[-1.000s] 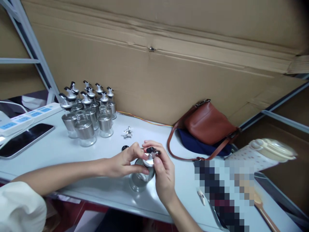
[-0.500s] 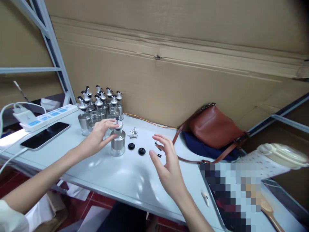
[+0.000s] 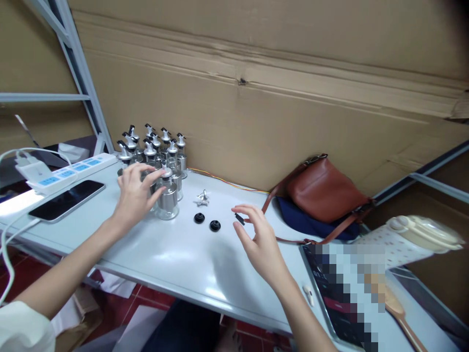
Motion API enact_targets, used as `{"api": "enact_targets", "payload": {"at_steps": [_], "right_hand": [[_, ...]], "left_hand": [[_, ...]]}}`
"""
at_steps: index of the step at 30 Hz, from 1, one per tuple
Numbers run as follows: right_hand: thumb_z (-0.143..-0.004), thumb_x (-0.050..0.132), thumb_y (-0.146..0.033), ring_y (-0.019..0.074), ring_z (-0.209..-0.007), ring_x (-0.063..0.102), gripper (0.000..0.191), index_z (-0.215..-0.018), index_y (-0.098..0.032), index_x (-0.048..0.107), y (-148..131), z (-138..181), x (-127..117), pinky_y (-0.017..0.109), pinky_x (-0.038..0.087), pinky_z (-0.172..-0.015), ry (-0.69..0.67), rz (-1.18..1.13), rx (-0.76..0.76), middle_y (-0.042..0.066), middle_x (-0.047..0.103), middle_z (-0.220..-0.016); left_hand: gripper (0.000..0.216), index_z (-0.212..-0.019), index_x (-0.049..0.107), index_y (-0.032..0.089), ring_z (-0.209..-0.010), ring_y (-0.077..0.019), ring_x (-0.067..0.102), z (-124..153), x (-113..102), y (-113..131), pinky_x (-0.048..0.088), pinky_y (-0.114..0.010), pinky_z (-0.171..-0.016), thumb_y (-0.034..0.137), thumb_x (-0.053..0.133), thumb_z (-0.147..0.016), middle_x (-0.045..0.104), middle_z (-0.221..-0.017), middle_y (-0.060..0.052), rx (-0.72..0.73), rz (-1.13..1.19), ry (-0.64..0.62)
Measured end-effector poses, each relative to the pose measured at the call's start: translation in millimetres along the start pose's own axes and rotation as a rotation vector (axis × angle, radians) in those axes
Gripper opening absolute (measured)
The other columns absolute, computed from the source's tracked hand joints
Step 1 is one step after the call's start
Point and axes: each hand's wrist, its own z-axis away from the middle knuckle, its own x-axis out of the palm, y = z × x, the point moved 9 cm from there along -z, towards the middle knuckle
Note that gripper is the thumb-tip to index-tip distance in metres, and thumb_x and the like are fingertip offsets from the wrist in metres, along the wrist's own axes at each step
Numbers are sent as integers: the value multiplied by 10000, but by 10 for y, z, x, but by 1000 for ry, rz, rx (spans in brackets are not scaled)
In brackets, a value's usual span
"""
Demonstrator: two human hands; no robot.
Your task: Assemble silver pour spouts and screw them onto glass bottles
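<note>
A glass bottle (image 3: 168,201) with a metallic sleeve and a silver pourer top stands at the front of a group of similar bottles. My left hand (image 3: 136,188) is at its left side, fingers apart, with the fingertips near its neck; I cannot tell whether they touch. Two round black stoppers (image 3: 215,225) lie on the table to the right, with silver pourer pieces (image 3: 202,198) behind them. My right hand (image 3: 256,239) hovers with thumb and fingers spread. A small black lever piece (image 3: 239,218) shows between them, seemingly on the table beyond.
Several capped bottles (image 3: 150,150) stand close together at the back left. A phone (image 3: 68,200) and a power strip (image 3: 75,172) lie at the left. A brown bag (image 3: 326,190), a tablet (image 3: 330,298), an earbud (image 3: 308,295) and a wooden spoon (image 3: 394,303) are on the right.
The front bottle has shifted left and back towards the group, and my left hand has moved the same way. My right hand has barely moved, still open.
</note>
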Motion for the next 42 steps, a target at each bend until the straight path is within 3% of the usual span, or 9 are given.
{"api": "enact_targets", "payload": {"at_steps": [2,4,9,12,16,23,30,36,42], "right_hand": [[-854,483,-162,233,-1022,571,209,-1019,-218,598,148,-9,79,427,481,-857,-84,92,33,78,623,-1055],[-825,479,-124,235,-980,588,222,-987,-202,609,330,-8,114,409,492,-823,-129,188,84,77,641,-1014],[-769,429,-39,246,-871,617,278,-934,-155,620,690,15,18,433,482,-808,-113,315,173,95,656,-900],[-773,461,-48,244,-840,621,269,-959,-151,626,780,28,9,436,486,-802,-143,343,190,90,655,-882],[-796,555,-70,235,-983,589,309,-1068,-195,631,680,36,179,410,468,-905,-256,317,112,83,638,-1013],[-871,499,-40,296,-1298,402,502,-1354,-178,487,470,147,636,495,398,-1030,-506,332,-1,162,456,-1404],[-833,571,-12,243,-1099,569,320,-1107,-169,626,423,72,626,423,468,-933,-483,279,-3,105,654,-1146],[-827,633,-89,252,-954,604,123,-927,-161,642,406,44,596,387,486,-823,-456,376,15,94,662,-974],[-848,598,-91,229,-920,615,117,-944,-156,618,456,82,483,356,474,-816,-486,330,38,90,661,-980]], "left_hand": [[266,-1140,518,236,-1132,-311,469,56,-91,113,376,-493,-934,287,545,-880,506,-1143,-131,-18,46,137],[201,-1087,505,235,-1018,-253,523,60,6,344,434,-435,-898,236,515,-887,510,-1049,-96,65,182,118],[255,-1116,516,175,-1034,-217,555,70,906,1007,467,-380,-916,144,368,-911,547,-1090,-95,320,415,-512],[286,-1122,524,150,-1108,-243,528,28,1253,980,437,-418,-984,124,377,-879,544,-1142,-114,250,420,-571],[303,-1135,511,126,-1144,-275,524,18,1468,750,423,-457,-1007,127,382,-861,548,-1161,-148,141,426,-529],[276,-1138,525,170,-1129,-238,567,102,1524,662,445,-398,-986,183,388,-899,594,-1162,-103,113,480,-529],[243,-1118,544,160,-1072,-232,579,94,1516,655,460,-393,-952,231,491,-891,583,-1125,-103,97,525,-525],[272,-1124,558,181,-1004,-205,583,103,1156,862,479,-383,-931,234,584,-858,565,-1095,-84,36,785,-347],[365,-1153,523,219,-1080,-192,547,451,1140,1123,493,-352,-950,207,641,-808,500,-1096,-60,-234,1237,-542]]}}
